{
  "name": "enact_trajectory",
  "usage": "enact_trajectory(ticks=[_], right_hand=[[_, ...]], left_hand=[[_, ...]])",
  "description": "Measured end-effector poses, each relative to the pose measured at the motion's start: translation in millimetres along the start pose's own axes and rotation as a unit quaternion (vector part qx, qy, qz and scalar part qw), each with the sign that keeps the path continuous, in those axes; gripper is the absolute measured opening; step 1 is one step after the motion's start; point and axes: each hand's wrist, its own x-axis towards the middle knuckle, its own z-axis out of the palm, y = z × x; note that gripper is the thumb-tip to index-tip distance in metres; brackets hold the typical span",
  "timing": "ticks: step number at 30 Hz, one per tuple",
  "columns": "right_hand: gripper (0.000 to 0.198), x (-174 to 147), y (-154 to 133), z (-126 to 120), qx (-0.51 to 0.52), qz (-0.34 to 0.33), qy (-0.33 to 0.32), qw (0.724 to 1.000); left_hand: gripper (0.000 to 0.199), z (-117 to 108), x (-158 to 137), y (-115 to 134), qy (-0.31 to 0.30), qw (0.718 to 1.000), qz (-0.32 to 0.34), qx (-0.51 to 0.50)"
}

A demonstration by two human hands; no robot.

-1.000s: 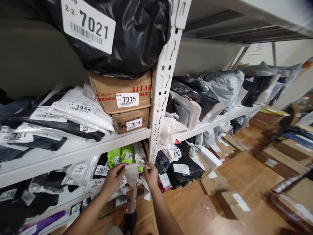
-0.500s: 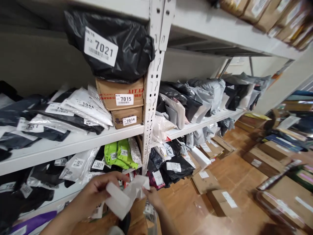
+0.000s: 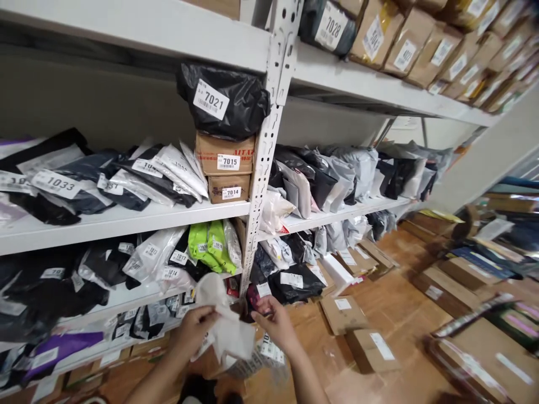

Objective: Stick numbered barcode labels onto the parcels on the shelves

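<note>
The strip (image 3: 241,339) is white, thin and loosely folded, hanging in front of the post (image 3: 261,168), near its foot. It lies mostly between the person's hands: the left hand (image 3: 192,330) pinches it; the right hand (image 3: 275,321), just beside it, has bent fingers, their grip unclear.

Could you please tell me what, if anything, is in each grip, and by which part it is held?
The left grip pinches a pale paper strip at its left side. Whether the right grip holds anything cannot be told.
</note>
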Motion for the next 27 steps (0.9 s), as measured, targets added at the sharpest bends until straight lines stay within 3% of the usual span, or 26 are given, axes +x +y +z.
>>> enact_trajectory(ticks=[1, 5, 12, 15, 20, 24, 27], right_hand=[[0.033, -7.1, -0.7, -0.3, -0.017, -0.004, 0.013, 1.000], [0.033, -43.9, -8.0, 25.4, -0.058, 0.006, -0.046, 0.997], [0.029, -83.3, -14.6, 109.2, -0.107, -0.029, 0.149, 0.982], [0.033, -91.5, -12.8, 134.4, -0.040, -0.028, 0.221, 0.974], [0.043, -101.2, 1.3, 172.8, 0.164, 0.041, 0.174, 0.970], [0.042, -117.7, 8.8, 192.8, 0.177, 0.057, 0.194, 0.963], [0.042, -133.1, 7.8, 204.1, 0.179, 0.062, 0.195, 0.962]], left_hand=[[0.039, -4.8, 0.3, 2.2, 0.021, 1.000, -0.001, -0.012], [0.046, -5.9, -10.9, 9.3, 0.060, 0.997, -0.003, -0.055], [0.052, -0.6, -51.1, 9.6, 0.048, 0.978, -0.022, -0.203], [0.049, -14.3, -64.3, 0.0, 0.081, 0.970, -0.043, -0.224], [0.046, -36.5, -81.9, -24.8, 0.110, 0.976, -0.028, -0.185], [0.042, -55.9, -83.2, -44.9, 0.110, 0.985, 0.023, -0.134], [0.039, -75.4, -76.4, -58.4, 0.145, 0.985, 0.042, -0.088]])
